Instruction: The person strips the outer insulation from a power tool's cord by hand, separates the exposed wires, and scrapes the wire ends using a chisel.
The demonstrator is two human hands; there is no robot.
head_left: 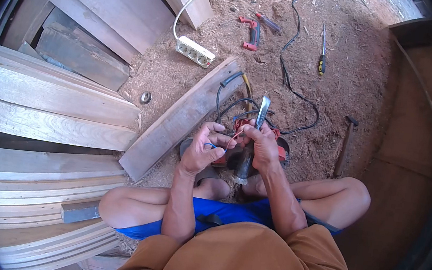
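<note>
Thin red and blue wires [234,135] run between my two hands in front of my lap. My left hand [202,148] is closed, pinching the wires with its thumb and fingers. Closed around a shiny flat metal tool [263,111], my right hand [264,145] also has its fingertips at the red wire. The tool's exact kind is unclear, as the fingers cover its lower part. Below and behind my hands sits a red and black power tool [282,153], partly hidden, with a dark cylindrical part [243,169] between my legs.
A wooden plank [183,115] lies at left, near a white power strip [195,51]. On the sawdust floor are a red and black tool housing [252,34], a screwdriver [323,56], a black cable [287,71], a hammer [346,147] and a ring [146,97]. Stacked boards [60,96] fill the left.
</note>
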